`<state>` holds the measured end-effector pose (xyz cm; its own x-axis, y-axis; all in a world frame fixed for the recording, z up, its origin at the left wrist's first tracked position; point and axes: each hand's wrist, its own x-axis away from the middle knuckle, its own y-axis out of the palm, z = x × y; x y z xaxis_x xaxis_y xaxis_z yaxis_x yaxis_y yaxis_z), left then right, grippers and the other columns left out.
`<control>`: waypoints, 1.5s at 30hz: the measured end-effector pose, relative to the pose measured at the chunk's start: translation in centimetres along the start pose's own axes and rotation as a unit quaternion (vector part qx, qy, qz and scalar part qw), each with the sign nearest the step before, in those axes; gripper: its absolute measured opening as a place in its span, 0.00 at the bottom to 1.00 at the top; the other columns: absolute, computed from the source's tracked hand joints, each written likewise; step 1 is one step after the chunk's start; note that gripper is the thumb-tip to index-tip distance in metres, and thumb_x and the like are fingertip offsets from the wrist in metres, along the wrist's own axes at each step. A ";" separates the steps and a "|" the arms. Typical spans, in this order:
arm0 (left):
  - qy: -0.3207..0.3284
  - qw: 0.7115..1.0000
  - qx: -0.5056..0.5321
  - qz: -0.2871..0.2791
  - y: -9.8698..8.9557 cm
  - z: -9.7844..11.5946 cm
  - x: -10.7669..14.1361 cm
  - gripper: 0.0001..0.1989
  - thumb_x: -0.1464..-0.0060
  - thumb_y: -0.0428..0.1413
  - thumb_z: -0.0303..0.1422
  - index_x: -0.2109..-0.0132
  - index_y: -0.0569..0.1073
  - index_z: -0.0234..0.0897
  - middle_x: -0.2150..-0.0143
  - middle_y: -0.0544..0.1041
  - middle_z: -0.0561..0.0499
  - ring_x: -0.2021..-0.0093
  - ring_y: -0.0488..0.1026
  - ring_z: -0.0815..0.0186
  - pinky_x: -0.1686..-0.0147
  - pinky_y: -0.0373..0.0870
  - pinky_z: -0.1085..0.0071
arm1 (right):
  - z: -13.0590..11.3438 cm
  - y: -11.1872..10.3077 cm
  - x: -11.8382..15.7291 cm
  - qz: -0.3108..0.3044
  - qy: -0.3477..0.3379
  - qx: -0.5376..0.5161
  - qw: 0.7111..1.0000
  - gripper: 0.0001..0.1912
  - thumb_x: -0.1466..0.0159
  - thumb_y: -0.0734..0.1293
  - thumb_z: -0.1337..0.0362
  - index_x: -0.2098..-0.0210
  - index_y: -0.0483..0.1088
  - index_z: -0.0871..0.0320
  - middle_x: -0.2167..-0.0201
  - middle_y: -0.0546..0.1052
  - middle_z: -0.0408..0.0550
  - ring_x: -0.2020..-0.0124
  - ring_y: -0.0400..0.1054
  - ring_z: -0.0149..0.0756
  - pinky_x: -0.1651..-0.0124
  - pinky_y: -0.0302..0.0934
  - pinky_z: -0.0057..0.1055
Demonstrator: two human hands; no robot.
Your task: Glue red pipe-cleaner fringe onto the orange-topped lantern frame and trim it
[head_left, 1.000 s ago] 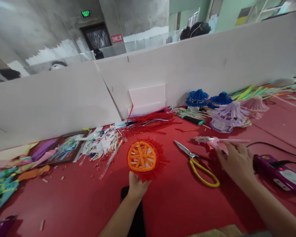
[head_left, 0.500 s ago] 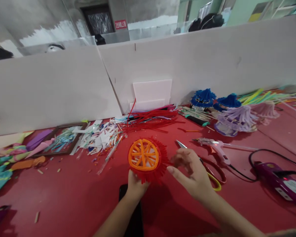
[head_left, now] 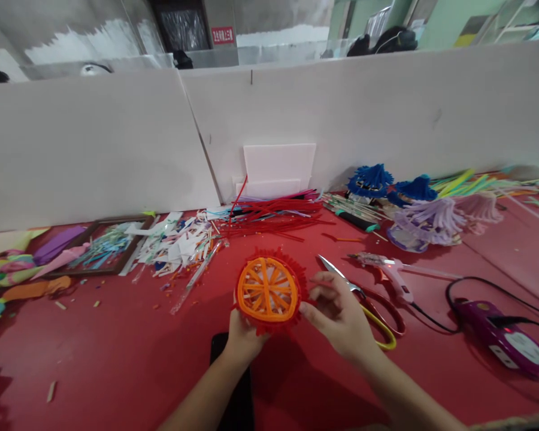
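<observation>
A round pipe-cleaner craft (head_left: 266,289), with an orange spoked frame ringed by red fringe, is raised above the table with its spoked side toward me. My left hand (head_left: 245,335) grips it from below; most of those fingers are behind it. At its right edge, my right hand (head_left: 336,314) has the fringe between thumb and curled fingers. Just beyond that hand lie scissors (head_left: 388,308) with red and yellow handles, blades apart. A black phone-like slab (head_left: 238,389) rests under my left forearm.
A pink glue gun (head_left: 397,278) and a purple corded box (head_left: 505,338) lie at right. Blue fringed crafts (head_left: 371,181) and lilac ones (head_left: 431,218) stand behind. Red pipe cleaners (head_left: 273,215) and paper scraps (head_left: 179,242) lie before the white partition (head_left: 341,114).
The craft has tilted to face me more and sits slightly farther right. My right fingers have come closer around its fringe. The camera view has shifted a little.
</observation>
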<state>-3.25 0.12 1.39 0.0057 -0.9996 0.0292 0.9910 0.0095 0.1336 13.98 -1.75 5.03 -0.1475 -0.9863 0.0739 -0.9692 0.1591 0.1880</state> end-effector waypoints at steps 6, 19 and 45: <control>-0.028 0.999 0.009 -0.030 0.1 0.0 0.3 0.16 0.77 0.69 0.30 0.73 0.80 0.44 0.74 0.81 0.50 0.69 0.78 0.51 0.62 0.77 0.53 | -0.3 -0.5 -0.4 -0.025 0.068 -0.079 0.994 0.21 0.50 0.70 0.45 0.69 0.69 0.55 0.74 0.70 0.44 0.75 0.64 0.32 0.74 0.64 0.30; -0.015 0.999 0.021 -0.027 0.0 -0.7 0.3 0.21 0.75 0.69 0.30 0.66 0.79 0.44 0.65 0.83 0.50 0.60 0.78 0.50 0.53 0.74 0.52 | 0.6 -0.6 -0.9 0.023 0.081 -0.160 0.983 0.15 0.50 0.70 0.49 0.71 0.71 0.54 0.72 0.74 0.44 0.71 0.67 0.33 0.70 0.63 0.28; -0.100 0.946 0.237 -0.198 -1.0 1.5 -1.5 0.37 0.52 0.52 0.55 0.37 0.60 0.43 0.38 0.67 0.44 0.36 0.58 0.48 0.39 0.55 0.50 | 1.6 -3.0 -1.6 -0.086 0.015 0.074 0.993 0.13 0.37 0.64 0.58 0.58 0.70 0.60 0.61 0.75 0.47 0.64 0.70 0.32 0.61 0.68 0.35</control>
<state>-4.47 1.61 2.73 -0.4265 -0.9022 0.0641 0.7385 -0.3065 0.6005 16.84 -0.72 2.75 0.0269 -0.9962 0.0831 -0.9982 -0.0223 0.0554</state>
